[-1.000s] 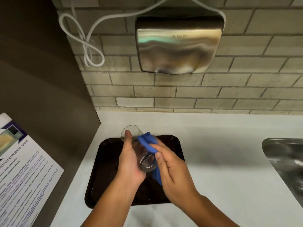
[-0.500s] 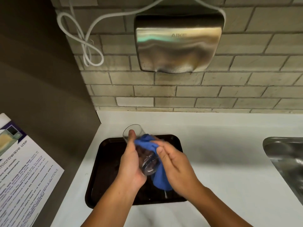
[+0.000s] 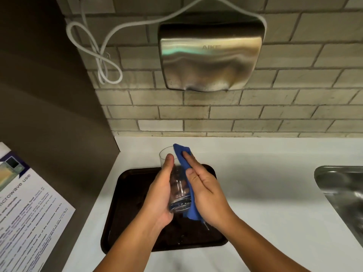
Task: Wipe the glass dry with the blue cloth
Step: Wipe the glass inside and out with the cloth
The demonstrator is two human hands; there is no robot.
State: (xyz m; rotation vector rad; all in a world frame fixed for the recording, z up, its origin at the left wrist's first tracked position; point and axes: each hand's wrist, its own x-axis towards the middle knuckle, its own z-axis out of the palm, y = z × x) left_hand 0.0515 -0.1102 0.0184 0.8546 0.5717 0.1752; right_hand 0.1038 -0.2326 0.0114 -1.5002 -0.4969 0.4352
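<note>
Glass (image 3: 177, 185) is tilted over the dark tray (image 3: 125, 213), rim pointing away, with the left hand (image 3: 159, 197) wrapped round its side. Right hand (image 3: 206, 195) lies flat, fingers straight, pressing the blue cloth (image 3: 183, 154) on the opposite wall. My read: turn the glass between strokes, grip firm, pressure light, then rim and inside.

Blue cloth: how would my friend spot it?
Under the shiny steel hand dryer lies a dark brown tray. Above it the left hand holds a clear glass; the right hand presses the soft blue cloth on it. Nothing else nearby is blue.
</note>
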